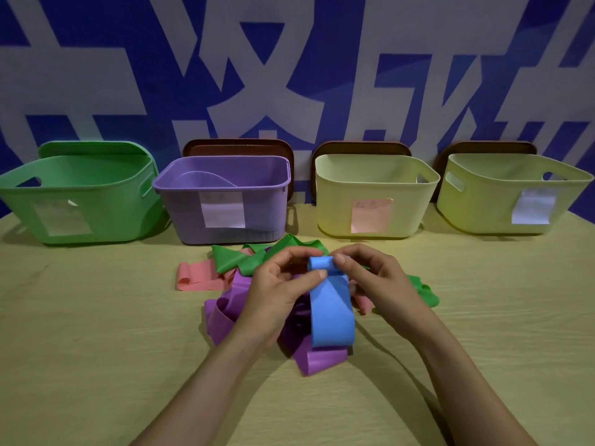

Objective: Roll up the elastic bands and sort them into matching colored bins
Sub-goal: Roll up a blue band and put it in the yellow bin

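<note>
Both forearms reach forward, and the left hand (277,291) and right hand (376,278) each pinch, thumb against fingers, the small coil started at the far end of the flat blue elastic band (331,313), whose tail drapes over a heap of purple, pink and green bands (225,313). I'd keep the edges square and the coil tight while rolling down the tail. None of the plastic bins (222,188) behind looks plainly blue.

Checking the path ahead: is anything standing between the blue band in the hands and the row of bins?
Nothing visible does. The left hand and right hand pinch the blue band above the pile; only loose green bands lie on the table toward the bins, low enough to pass over. All four bins stand open.
</note>
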The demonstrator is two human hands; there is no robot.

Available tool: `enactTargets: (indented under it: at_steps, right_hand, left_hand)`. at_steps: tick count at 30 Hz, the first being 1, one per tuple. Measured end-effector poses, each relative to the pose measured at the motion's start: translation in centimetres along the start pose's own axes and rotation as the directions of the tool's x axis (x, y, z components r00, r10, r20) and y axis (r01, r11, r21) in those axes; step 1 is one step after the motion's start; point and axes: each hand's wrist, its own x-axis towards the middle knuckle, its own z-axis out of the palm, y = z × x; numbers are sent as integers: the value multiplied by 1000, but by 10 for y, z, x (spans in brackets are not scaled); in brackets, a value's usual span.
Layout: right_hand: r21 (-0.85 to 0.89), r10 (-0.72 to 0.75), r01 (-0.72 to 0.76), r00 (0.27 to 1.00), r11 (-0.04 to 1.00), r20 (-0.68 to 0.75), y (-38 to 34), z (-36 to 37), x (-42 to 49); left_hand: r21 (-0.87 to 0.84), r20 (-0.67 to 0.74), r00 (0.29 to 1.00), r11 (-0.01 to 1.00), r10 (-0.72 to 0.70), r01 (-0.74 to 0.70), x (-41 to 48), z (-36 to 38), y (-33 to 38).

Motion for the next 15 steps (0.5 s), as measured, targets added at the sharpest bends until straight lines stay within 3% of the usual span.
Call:
enactTargets:
  at_steps: [8,15]
  right_hand:
    - [64,-40,47,995,997,-94,3,0,2]
    - [44,-76,82,991,996,-109,0,0,-1]
  left_hand:
    - [-163,34,991,978,-127,131,2,6,-2]
    - [-172,36,996,981,-87,92,3,6,-2]
